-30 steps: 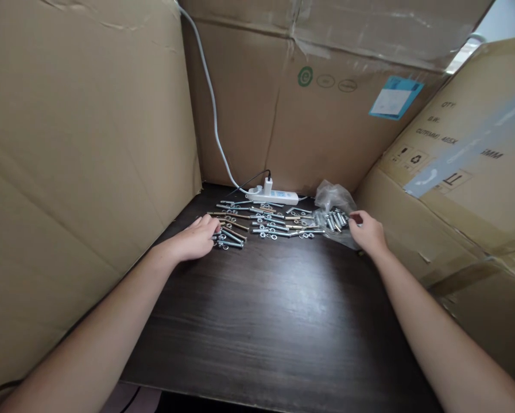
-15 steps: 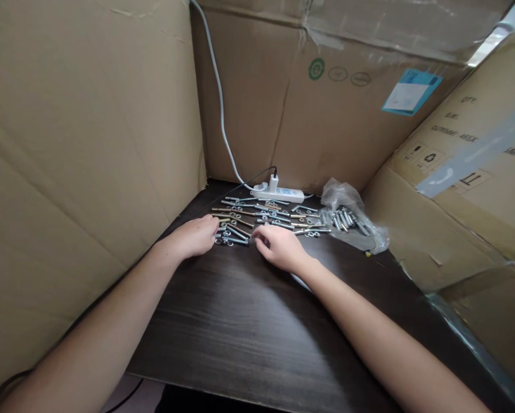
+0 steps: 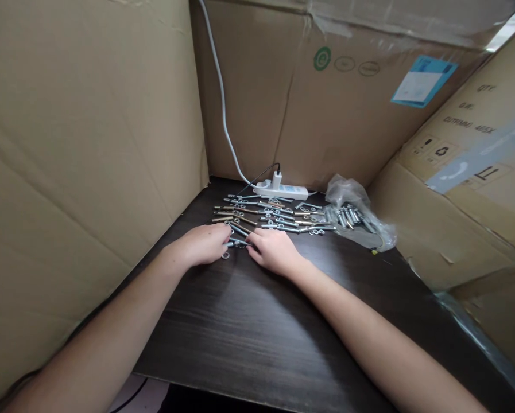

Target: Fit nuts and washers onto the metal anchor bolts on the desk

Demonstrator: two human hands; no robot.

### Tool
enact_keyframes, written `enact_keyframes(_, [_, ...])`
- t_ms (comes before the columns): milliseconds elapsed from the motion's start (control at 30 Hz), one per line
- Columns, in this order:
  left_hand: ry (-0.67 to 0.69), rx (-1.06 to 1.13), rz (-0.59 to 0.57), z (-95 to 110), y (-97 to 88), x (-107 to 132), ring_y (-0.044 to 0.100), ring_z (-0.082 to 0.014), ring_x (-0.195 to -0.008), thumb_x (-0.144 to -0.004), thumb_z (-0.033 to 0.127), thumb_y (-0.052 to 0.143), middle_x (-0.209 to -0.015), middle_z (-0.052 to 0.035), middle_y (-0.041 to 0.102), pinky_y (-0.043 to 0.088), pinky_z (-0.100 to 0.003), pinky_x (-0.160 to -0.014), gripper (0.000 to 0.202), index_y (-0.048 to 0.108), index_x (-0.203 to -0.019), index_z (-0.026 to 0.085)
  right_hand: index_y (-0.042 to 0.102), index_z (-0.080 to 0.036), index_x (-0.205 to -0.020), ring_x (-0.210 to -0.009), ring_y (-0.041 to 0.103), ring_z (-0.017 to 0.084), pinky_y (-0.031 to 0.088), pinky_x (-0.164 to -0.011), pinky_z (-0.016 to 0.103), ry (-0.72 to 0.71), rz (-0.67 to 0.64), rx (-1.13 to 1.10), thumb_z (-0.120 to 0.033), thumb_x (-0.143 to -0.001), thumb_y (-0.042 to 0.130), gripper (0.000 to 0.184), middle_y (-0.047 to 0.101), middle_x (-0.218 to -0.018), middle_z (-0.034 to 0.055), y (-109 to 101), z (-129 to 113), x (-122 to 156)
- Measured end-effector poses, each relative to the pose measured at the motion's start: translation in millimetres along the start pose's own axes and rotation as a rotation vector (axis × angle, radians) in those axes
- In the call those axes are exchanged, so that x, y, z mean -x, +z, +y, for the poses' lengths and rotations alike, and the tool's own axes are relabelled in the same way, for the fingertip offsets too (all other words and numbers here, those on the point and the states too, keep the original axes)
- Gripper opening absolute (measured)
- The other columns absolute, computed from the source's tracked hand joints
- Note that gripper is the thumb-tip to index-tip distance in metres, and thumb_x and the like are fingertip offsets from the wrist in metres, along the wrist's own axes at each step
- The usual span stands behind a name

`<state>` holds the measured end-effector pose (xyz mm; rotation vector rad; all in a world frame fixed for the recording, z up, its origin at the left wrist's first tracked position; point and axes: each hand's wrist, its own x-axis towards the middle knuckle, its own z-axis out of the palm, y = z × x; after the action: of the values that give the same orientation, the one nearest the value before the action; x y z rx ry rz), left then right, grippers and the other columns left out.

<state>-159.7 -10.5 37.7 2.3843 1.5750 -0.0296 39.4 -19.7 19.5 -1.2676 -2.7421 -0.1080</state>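
Facing each other at the near left end of the hardware, the left hand (image 3: 209, 244) and right hand (image 3: 275, 250) curl their fingers by opposite ends of a silver bolt (image 3: 240, 242) over the bench (image 3: 240, 327); whether either grip is holding it, I cannot tell. A washer (image 3: 225, 255) lies near the left fingers. Farther off run rows of rods (image 3: 278, 211), with a plastic bag (image 3: 342, 186) at right and a power strip (image 3: 298, 193) at the far side.

Silver and brassy bolts (image 3: 279, 228) lie flat in loose rows; bright washers (image 3: 223, 256) lie among them, one just in front.
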Motion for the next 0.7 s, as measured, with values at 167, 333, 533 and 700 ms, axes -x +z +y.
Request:
enact_keyframes(167, [-0.027, 0.037, -0.119, -2, -6.2, 5, 0.053, -0.0172, -0.066, -0.071, 0.026, 0.052, -0.08, -0.0017, 0.061, 0.03, -0.026, -0.054, 0.013, 0.053, -0.083, 0.021, 0.062, -0.019, -0.097, -0.085, 0.06, 0.019, 0.04, -0.07, 0.026, 0.012, 0.021, 0.02, -0.03, -0.092, 0.042, 0.023, 0.064, -0.092, 0.0059, 2, 4, 9])
enact_keyframes(333, [0.042, 0.07, -0.122, -3, -0.2, 3, 0.05, -0.0155, -0.067, -0.07, 0.023, 0.052, -0.08, -0.0021, 0.059, 0.03, -0.024, -0.054, 0.013, 0.052, -0.083, 0.019, 0.061, -0.02, -0.098, -0.083, 0.06, 0.018, 0.039, -0.068, 0.026, 0.041, 0.021, 0.008, -0.03, -0.092, 0.042, 0.022, 0.065, -0.09, 0.0048, 4, 8, 18])
enact_keyframes(533, [0.132, 0.131, -0.01, 15, 13.7, -5, 0.049, -0.0148, -0.064, -0.08, 0.026, 0.048, -0.077, -0.0021, 0.058, 0.03, -0.025, -0.054, 0.008, 0.052, -0.08, 0.019, 0.061, -0.019, -0.095, -0.08, 0.059, 0.017, 0.038, -0.068, 0.025, 0.065, 0.004, -0.008, -0.029, -0.092, 0.042, 0.022, 0.064, -0.087, 0.0047, 4, 14, 33])
enact_keyframes(700, [0.303, 0.18, 0.039, 46, 25.4, -10, 0.053, -0.015, -0.071, -0.084, 0.024, 0.047, -0.083, -0.0014, 0.057, 0.036, -0.025, -0.06, 0.007, 0.053, -0.085, 0.019, 0.06, -0.019, -0.096, -0.078, 0.059, 0.016, 0.037, -0.067, 0.025, 0.131, 0.001, -0.033, -0.029, -0.091, 0.043, 0.02, 0.064, -0.086, 0.0039, -2, 22, 57])
